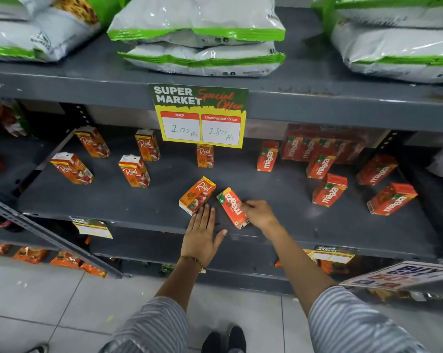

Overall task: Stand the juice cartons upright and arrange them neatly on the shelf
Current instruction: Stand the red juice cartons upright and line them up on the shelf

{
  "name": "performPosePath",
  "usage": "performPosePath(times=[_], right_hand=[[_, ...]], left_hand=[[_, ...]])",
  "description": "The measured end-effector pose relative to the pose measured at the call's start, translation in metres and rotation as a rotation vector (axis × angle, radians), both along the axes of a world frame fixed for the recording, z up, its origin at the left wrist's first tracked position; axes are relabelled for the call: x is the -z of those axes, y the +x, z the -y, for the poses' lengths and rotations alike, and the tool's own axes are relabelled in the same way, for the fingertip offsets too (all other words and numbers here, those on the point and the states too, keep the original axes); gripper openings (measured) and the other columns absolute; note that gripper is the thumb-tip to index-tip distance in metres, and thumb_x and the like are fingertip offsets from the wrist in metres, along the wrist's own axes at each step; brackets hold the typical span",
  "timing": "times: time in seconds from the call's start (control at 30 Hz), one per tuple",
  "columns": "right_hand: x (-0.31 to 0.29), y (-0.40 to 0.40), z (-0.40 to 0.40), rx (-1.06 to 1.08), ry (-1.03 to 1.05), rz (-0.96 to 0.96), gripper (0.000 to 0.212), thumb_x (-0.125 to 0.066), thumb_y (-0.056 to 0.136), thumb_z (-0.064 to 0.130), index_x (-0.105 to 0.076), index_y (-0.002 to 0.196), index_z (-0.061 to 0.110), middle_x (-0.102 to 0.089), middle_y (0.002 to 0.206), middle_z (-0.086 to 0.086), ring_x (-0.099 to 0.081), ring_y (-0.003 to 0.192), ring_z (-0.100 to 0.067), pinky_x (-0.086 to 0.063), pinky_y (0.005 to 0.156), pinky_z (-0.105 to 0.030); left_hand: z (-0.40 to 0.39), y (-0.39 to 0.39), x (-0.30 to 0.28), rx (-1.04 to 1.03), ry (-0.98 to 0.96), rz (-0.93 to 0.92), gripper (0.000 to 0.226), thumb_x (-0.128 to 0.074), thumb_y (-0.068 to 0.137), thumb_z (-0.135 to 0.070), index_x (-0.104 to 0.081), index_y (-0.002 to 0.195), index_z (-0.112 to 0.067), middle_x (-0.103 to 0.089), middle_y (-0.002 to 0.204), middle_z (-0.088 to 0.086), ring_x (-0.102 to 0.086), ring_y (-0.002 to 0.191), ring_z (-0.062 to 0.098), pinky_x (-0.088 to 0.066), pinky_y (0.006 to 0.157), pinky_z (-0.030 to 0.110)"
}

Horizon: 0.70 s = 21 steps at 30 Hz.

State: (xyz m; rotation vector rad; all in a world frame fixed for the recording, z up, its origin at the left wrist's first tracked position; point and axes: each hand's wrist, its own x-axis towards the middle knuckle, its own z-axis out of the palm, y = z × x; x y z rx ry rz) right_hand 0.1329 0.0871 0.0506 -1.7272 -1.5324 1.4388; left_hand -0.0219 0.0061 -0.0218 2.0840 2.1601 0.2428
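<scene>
Presently, findings as observed:
Right fingers: curled over the right edge of a Maaza carton [232, 208], pinching it; fingertips partly hidden behind the carton.
Right hand [260, 214]: over the front of the shelf [139, 202], wrist bent, striped sleeve [352, 324] on the forearm.
Left fingers: extended and close together, thumb spread to the right, tips touching the near end of a Real carton [197, 195].
Left hand [201, 235]: flat, palm down at the shelf's front edge, gripping nothing; bracelet [193, 261] at the wrist.
Maaza carton: lay flat near the shelf front, centre, angled, just beside the Real carton.
Real carton: lay flat, tilted diagonally, just left of the Maaza carton.
Other Real cartons [135, 171]: five stood upright, scattered across the left and middle of the shelf.
Other Maaza cartons [329, 190]: several stood loosely spaced on the right; a wrapped pack [324, 146] sat at the back right.
Price sign [200, 115]: hung from the upper shelf edge, reading 200 Rs and 180 Rs.
Bags [197, 34]: white and green, stacked on the shelf above.
</scene>
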Motion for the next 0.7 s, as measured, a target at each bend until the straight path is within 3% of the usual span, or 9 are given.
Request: performPosePath(times=[0.07,0.2,0.37,0.47,0.63,0.7], right_hand=[[0.000,0.001,-0.001,0.041,-0.056,-0.061,0.026,-0.060,0.088,0.021,-0.069,0.096,-0.002,-0.071,0.100,-0.015,-0.062,0.085,-0.020,-0.050,0.077,-0.029],[-0.009,0.010,0.002,0.032,-0.214,-0.268,0.031,-0.066,0.083,0.013,-0.065,0.109,-0.002,-0.070,0.102,-0.015,-0.065,0.079,-0.017,-0.054,0.069,-0.023],[-0.049,0.036,0.001,-0.156,-0.123,-0.590,0.021,-0.071,0.074,0.010,-0.070,0.094,0.014,-0.077,0.085,0.001,-0.071,0.081,-0.014,-0.058,0.073,-0.024],[-0.086,0.047,0.002,-0.283,-0.002,-0.725,0.034,-0.079,0.064,0.011,-0.065,0.094,0.012,-0.076,0.082,0.004,-0.072,0.075,-0.009,-0.059,0.065,-0.022],[-0.134,0.059,0.014,-0.449,0.094,-0.828,0.065,-0.090,0.049,0.035,-0.058,0.098,0.005,-0.075,0.085,0.004,-0.072,0.078,-0.010,-0.058,0.071,-0.026],[-0.142,0.063,0.016,-0.452,0.100,-0.863,0.073,-0.091,0.048,0.034,-0.054,0.101,0.000,-0.076,0.086,0.003,-0.072,0.078,-0.011,-0.058,0.073,-0.028]], left_hand=[[0.000,0.000,0.000,-0.001,-0.010,0.001,0.071,-0.019,0.093,-0.056,-0.003,0.147,-0.014,-0.008,0.159,0.008,-0.003,0.146,0.022,0.004,0.115,0.030],[0.000,0.000,-0.001,0.004,-0.009,-0.006,0.071,-0.019,0.093,-0.057,-0.004,0.147,-0.013,-0.010,0.158,0.008,-0.005,0.146,0.022,0.003,0.116,0.031],[0.002,0.000,-0.002,-0.004,0.027,-0.009,0.073,-0.013,0.091,-0.059,-0.009,0.147,-0.013,-0.015,0.158,0.008,-0.010,0.146,0.022,0.000,0.116,0.031],[0.004,0.002,-0.005,-0.006,0.025,0.007,0.084,0.005,0.082,-0.065,-0.010,0.147,-0.013,-0.015,0.157,0.009,-0.010,0.146,0.023,-0.002,0.117,0.033],[0.004,0.001,-0.004,-0.015,0.013,0.017,0.070,-0.022,0.092,-0.056,-0.011,0.147,-0.013,-0.015,0.157,0.009,-0.011,0.146,0.023,-0.004,0.117,0.032],[0.004,0.002,-0.006,-0.015,0.012,0.011,0.075,-0.011,0.089,-0.060,-0.013,0.146,-0.013,-0.017,0.157,0.009,-0.013,0.145,0.024,-0.005,0.116,0.032]])
